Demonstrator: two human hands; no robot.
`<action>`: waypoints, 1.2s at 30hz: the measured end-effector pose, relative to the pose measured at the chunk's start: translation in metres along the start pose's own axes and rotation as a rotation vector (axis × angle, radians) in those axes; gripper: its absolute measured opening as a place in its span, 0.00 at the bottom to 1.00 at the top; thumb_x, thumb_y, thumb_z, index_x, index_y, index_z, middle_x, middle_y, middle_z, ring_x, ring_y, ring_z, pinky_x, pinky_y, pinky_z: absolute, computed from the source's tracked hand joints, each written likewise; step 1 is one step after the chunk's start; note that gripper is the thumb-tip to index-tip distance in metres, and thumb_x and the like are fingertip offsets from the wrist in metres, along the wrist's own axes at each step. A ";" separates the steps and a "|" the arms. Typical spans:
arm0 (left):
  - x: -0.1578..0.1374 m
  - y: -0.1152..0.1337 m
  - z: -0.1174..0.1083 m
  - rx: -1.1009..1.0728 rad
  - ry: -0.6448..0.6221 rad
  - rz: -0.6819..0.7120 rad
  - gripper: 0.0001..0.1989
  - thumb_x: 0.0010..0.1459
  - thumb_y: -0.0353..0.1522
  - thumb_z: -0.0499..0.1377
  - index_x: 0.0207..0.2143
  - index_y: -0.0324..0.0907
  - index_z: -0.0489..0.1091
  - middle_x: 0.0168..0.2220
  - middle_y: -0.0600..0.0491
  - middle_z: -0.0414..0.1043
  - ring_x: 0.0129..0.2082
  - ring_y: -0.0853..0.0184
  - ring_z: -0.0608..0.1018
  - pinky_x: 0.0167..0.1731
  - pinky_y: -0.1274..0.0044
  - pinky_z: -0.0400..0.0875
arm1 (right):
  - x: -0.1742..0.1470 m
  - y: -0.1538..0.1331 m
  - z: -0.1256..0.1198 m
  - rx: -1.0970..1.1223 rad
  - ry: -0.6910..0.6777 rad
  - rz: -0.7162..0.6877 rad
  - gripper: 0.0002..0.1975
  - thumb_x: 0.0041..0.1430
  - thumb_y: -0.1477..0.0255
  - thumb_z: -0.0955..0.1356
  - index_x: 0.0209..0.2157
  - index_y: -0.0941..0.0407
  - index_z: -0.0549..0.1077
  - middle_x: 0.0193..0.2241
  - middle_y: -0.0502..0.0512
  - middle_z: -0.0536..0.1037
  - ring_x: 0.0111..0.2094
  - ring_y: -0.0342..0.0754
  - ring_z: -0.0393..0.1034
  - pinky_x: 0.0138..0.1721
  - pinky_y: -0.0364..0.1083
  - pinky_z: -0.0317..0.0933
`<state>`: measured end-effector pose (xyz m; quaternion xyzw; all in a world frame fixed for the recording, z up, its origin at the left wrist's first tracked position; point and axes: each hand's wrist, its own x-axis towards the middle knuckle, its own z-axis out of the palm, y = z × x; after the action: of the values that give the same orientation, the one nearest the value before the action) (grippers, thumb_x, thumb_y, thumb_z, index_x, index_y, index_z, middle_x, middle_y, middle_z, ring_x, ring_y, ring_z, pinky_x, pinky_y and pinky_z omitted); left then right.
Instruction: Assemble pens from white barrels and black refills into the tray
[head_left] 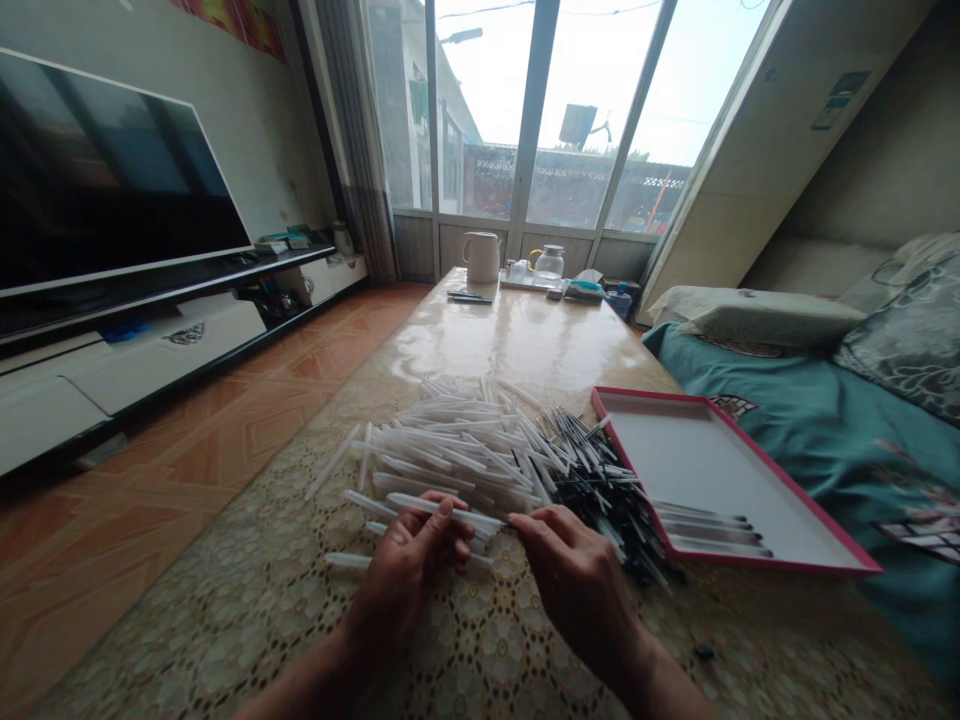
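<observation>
Gripping a slim white plastic tube (409, 502) left of the pink-rimmed rectangular tray (697, 450), the left hand (420, 545) needs steadiness; the right hand (574, 562), pinching a dark tip (508, 522), straight alignment.

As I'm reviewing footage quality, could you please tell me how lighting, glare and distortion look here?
Head view: the window is overexposed, nearly white in places; also in the head view, glare washes the far tabletop; the head view shows the left hand and right hand dim against that brightness; wide-angle distortion in the head view seems to slant the pale panel.
</observation>
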<state>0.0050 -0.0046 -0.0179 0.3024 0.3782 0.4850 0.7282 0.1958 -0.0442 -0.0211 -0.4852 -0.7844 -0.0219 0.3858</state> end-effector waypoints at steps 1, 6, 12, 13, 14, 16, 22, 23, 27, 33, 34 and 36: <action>0.000 -0.002 0.000 0.017 -0.024 0.008 0.17 0.45 0.40 0.70 0.32 0.38 0.72 0.23 0.53 0.75 0.20 0.72 0.73 0.21 0.82 0.68 | 0.000 -0.001 0.001 0.005 -0.002 -0.001 0.12 0.64 0.78 0.61 0.46 0.56 0.71 0.32 0.56 0.75 0.33 0.47 0.71 0.33 0.43 0.65; -0.004 -0.011 0.003 0.170 -0.192 0.029 0.14 0.50 0.39 0.67 0.34 0.38 0.74 0.22 0.52 0.76 0.20 0.70 0.75 0.24 0.79 0.70 | -0.003 -0.013 0.005 0.071 0.013 0.076 0.14 0.64 0.73 0.61 0.51 0.57 0.63 0.38 0.60 0.75 0.39 0.50 0.72 0.38 0.46 0.68; 0.001 -0.008 -0.002 -0.053 -0.157 -0.092 0.12 0.48 0.35 0.69 0.33 0.37 0.75 0.25 0.50 0.78 0.22 0.72 0.76 0.23 0.82 0.70 | -0.001 0.002 -0.010 0.015 0.202 0.147 0.12 0.67 0.70 0.58 0.48 0.56 0.66 0.40 0.60 0.75 0.42 0.52 0.70 0.43 0.50 0.64; 0.002 -0.006 -0.003 -0.126 -0.120 -0.119 0.12 0.47 0.34 0.70 0.32 0.37 0.75 0.25 0.51 0.77 0.22 0.73 0.76 0.23 0.83 0.70 | -0.001 0.010 -0.014 -0.022 0.257 0.201 0.11 0.67 0.72 0.58 0.45 0.56 0.68 0.38 0.59 0.75 0.41 0.52 0.69 0.42 0.50 0.64; 0.003 -0.004 -0.005 -0.188 -0.086 -0.142 0.11 0.47 0.33 0.70 0.32 0.37 0.75 0.25 0.52 0.77 0.21 0.74 0.75 0.22 0.85 0.69 | -0.001 0.019 -0.016 -0.079 0.292 0.249 0.10 0.66 0.73 0.58 0.42 0.56 0.69 0.36 0.58 0.75 0.39 0.52 0.69 0.41 0.50 0.63; 0.004 0.000 -0.007 -0.275 -0.040 -0.169 0.08 0.49 0.30 0.69 0.33 0.37 0.76 0.25 0.53 0.76 0.21 0.76 0.75 0.21 0.86 0.68 | -0.002 0.036 -0.020 -0.223 0.238 0.320 0.08 0.63 0.76 0.61 0.39 0.56 0.71 0.34 0.58 0.74 0.37 0.52 0.68 0.39 0.50 0.61; 0.000 0.002 -0.007 -0.320 -0.075 -0.157 0.07 0.50 0.29 0.68 0.33 0.37 0.76 0.24 0.53 0.76 0.20 0.76 0.74 0.20 0.87 0.68 | -0.010 0.059 -0.019 -0.487 -0.059 0.396 0.07 0.55 0.78 0.67 0.36 0.54 0.74 0.33 0.57 0.73 0.39 0.56 0.67 0.37 0.51 0.55; 0.000 0.002 -0.006 -0.307 -0.084 -0.154 0.08 0.50 0.29 0.68 0.33 0.37 0.76 0.24 0.53 0.76 0.20 0.76 0.75 0.21 0.87 0.68 | -0.010 0.060 -0.018 -0.497 -0.065 0.389 0.07 0.55 0.78 0.67 0.35 0.54 0.74 0.33 0.57 0.73 0.39 0.56 0.66 0.37 0.51 0.55; 0.000 0.001 -0.006 -0.240 -0.082 -0.136 0.10 0.48 0.31 0.69 0.33 0.39 0.75 0.25 0.53 0.77 0.22 0.74 0.76 0.23 0.85 0.70 | -0.009 0.061 -0.016 -0.484 -0.047 0.355 0.05 0.55 0.77 0.66 0.33 0.54 0.73 0.32 0.57 0.73 0.39 0.56 0.66 0.37 0.51 0.56; 0.000 -0.004 -0.004 -0.105 -0.068 -0.089 0.12 0.46 0.34 0.70 0.32 0.38 0.75 0.25 0.52 0.77 0.22 0.72 0.76 0.24 0.82 0.69 | -0.004 0.040 -0.011 0.063 0.062 0.385 0.05 0.64 0.71 0.62 0.38 0.55 0.68 0.30 0.54 0.74 0.32 0.49 0.70 0.34 0.46 0.63; 0.000 -0.005 -0.003 -0.085 -0.065 -0.080 0.12 0.46 0.35 0.70 0.32 0.38 0.75 0.25 0.52 0.77 0.22 0.72 0.76 0.24 0.82 0.69 | -0.004 0.032 -0.010 0.188 0.042 0.406 0.05 0.64 0.70 0.62 0.37 0.55 0.67 0.27 0.52 0.73 0.28 0.47 0.69 0.31 0.44 0.63; -0.001 -0.007 -0.001 -0.052 -0.059 -0.062 0.13 0.46 0.35 0.70 0.32 0.38 0.75 0.25 0.51 0.77 0.22 0.71 0.76 0.25 0.81 0.69 | -0.003 0.016 -0.006 0.381 0.001 0.425 0.06 0.64 0.68 0.63 0.34 0.55 0.67 0.24 0.49 0.70 0.25 0.44 0.67 0.28 0.42 0.62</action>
<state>0.0070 -0.0080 -0.0234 0.2857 0.3530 0.4625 0.7615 0.2124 -0.0409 -0.0244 -0.5576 -0.6548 0.2071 0.4663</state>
